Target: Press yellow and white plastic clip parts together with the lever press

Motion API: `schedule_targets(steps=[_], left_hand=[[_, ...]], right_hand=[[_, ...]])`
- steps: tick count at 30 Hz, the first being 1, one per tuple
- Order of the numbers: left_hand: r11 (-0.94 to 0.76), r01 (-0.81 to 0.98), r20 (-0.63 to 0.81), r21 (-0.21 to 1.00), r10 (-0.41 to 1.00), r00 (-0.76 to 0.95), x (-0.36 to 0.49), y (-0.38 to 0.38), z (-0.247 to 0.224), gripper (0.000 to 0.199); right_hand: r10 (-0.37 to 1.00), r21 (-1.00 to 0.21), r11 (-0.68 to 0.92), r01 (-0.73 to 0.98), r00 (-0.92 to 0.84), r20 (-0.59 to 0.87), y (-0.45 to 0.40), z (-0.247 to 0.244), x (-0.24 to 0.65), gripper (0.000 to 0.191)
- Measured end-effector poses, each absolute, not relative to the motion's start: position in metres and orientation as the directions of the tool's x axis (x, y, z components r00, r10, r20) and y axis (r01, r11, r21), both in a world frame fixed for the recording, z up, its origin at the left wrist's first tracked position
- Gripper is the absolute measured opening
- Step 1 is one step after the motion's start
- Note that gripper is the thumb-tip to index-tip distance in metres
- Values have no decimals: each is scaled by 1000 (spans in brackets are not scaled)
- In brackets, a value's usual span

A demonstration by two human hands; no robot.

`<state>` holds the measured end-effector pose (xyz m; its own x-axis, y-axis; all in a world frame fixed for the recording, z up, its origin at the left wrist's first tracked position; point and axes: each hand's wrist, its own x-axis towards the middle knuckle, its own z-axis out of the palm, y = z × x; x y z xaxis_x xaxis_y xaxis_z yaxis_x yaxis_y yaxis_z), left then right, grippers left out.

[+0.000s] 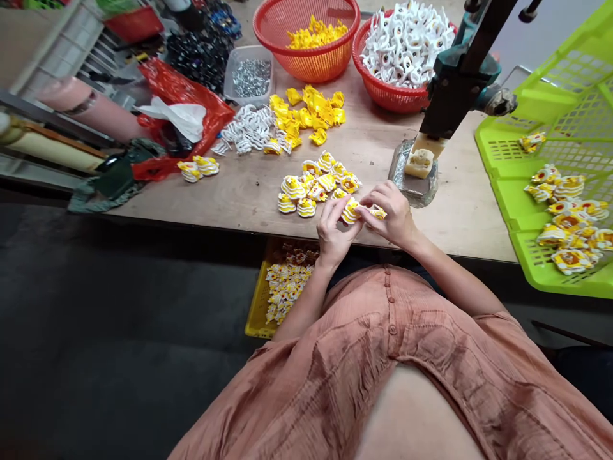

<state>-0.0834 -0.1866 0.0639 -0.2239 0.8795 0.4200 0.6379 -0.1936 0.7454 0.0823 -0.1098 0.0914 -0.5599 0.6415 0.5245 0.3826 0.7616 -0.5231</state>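
Striped yellow-and-white piece (351,211) is held over the table (225,198), to the left of the hand press (446,105) and nearer the body. It is pinched between the thumb and fingers of the left hand (334,231), while the fingertips of the right hand (393,215) are drawn together against its other side. A yellow-and-white part (378,213) is gripped between the right thumb and fingers; whether it belongs to the same piece cannot be told. Just past the left hand, further left of the press, similar pieces (293,187) are gathered. Beyond them, loose yellow parts (311,102) and white wavy strips (249,130) are heaped. Behind the press, slightly to its left, a red basket (387,99) is filled with white parts (407,45). Beneath the press's head, a cream block (419,167) is set on a foil-wrapped base (422,193). To the press's right, more striped pieces (569,222) are contained in a green basket (502,185).
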Motion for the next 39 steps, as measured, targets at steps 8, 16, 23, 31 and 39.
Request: schedule_targets(steps=[8,16,23,31,39], left_hand=[[-253,673,494,695,848,-192,-81,-190,51,48],[-259,628,381,734,922,-65,-134,-185,38,56],[-37,838,336,544,925,-177,-135,-138,16,49],[-155,724,462,672,852,-246,-132,-155,23,57],[-259,736,555,626,810,-187,-101,-177,58,52]], right_hand=[[644,-530,762,373,-524,557,-117,85,82,18],[677,-432,735,523,-602,423,-109,61,75,20],[666,-396,745,537,-636,390,-115,55,69,23],[662,-411,748,521,-632,404,-110,60,77,24],[657,-560,751,351,-484,578,-99,85,63,26]])
